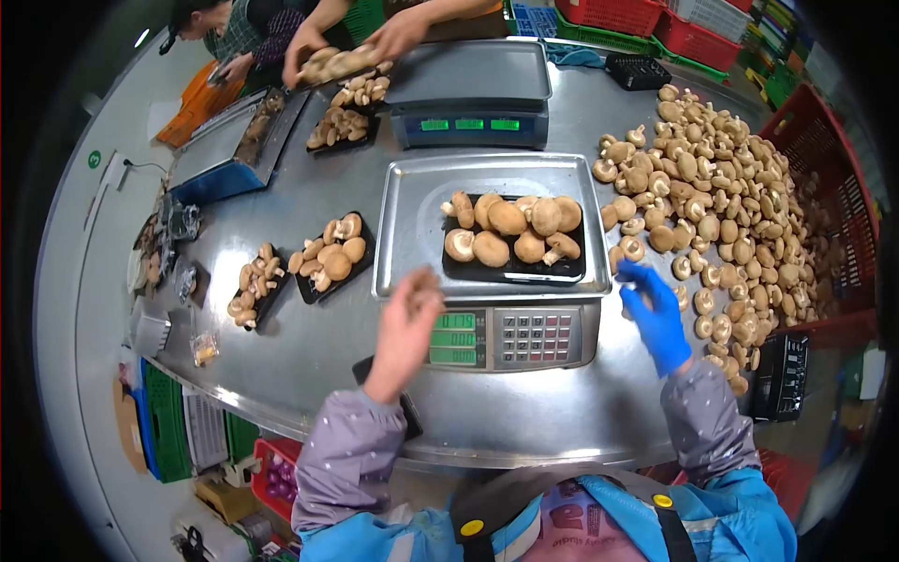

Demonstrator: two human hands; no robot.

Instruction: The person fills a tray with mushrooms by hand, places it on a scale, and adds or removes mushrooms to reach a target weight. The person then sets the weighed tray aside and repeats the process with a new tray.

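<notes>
My left hand (405, 330), bare, hovers at the scale's near left edge, partly over its green display (457, 339); the fingers are smeared by motion. In a blue glove, my right hand (655, 317) is just right of the scale beside the loose mushrooms, fingers apart with nothing seen between them. Between the hands, a metal weighing pan (405, 225) carries a black tray (510, 273) filled with brown shiitake mushrooms (507, 218). The keypad (537, 335) faces me.
A large mushroom heap (740, 225) spreads along the right, by a red crate (829, 159) and black trays (782, 375). Filled trays stand left, including one tray of mushrooms (330, 258). Another scale (468, 80) stands opposite, where a co-worker's hands (398, 36) handle mushrooms.
</notes>
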